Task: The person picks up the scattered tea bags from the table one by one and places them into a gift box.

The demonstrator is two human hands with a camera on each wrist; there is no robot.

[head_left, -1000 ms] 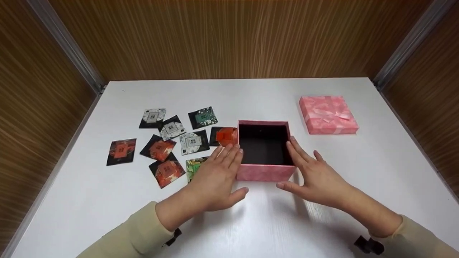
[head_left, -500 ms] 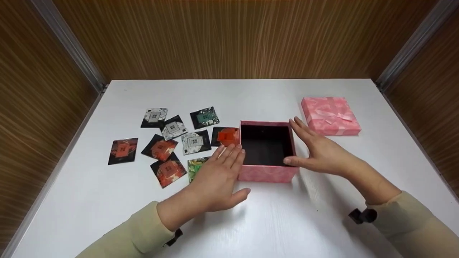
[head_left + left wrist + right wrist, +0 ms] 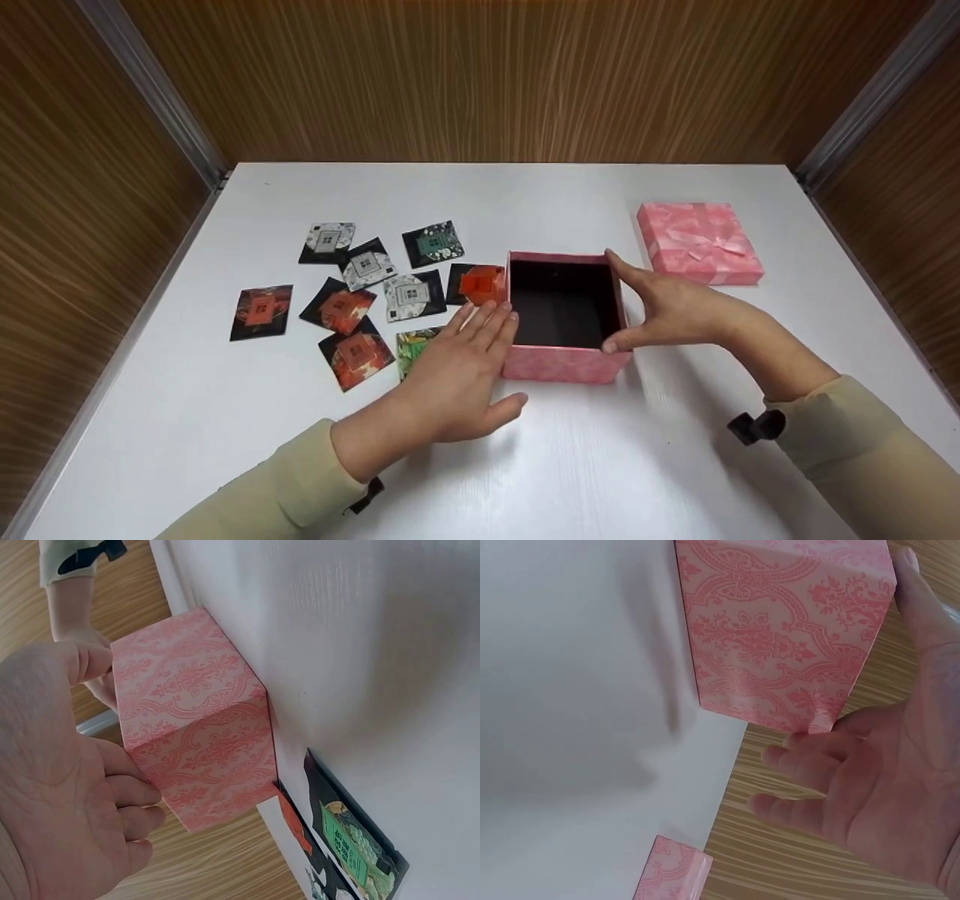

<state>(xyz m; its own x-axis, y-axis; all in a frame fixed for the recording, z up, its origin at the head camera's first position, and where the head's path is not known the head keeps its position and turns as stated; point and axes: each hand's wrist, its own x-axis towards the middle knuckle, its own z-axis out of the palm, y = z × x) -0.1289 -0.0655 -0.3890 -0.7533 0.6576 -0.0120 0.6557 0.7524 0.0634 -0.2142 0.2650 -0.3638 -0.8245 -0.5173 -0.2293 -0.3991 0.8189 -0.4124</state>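
Note:
An open pink box (image 3: 566, 365) with a black inside stands upright in the middle of the table. My left hand (image 3: 461, 382) lies along its left side, fingers straight and fingertips at the rim. The left wrist view shows that hand beside the patterned box walls (image 3: 199, 720). On the other side, my right hand (image 3: 679, 307) spans the right wall, thumb at the near corner and index finger at the far corner. Up close, the right wrist view has its thumb and a bent finger at the box's edges (image 3: 772, 630), other fingers off it.
A pink lid (image 3: 701, 241) with a bow lies at the back right. Several square sachets spread left of the box, among them an orange one (image 3: 476, 283) against its side and a green one (image 3: 412, 349) partly under my left hand. Wood-grain panels (image 3: 495, 82) enclose the table.
My right hand has moved up and away from me along the box's right side, from fingers laid flat to thumb and index finger spanning the wall. The left hand stays in place.

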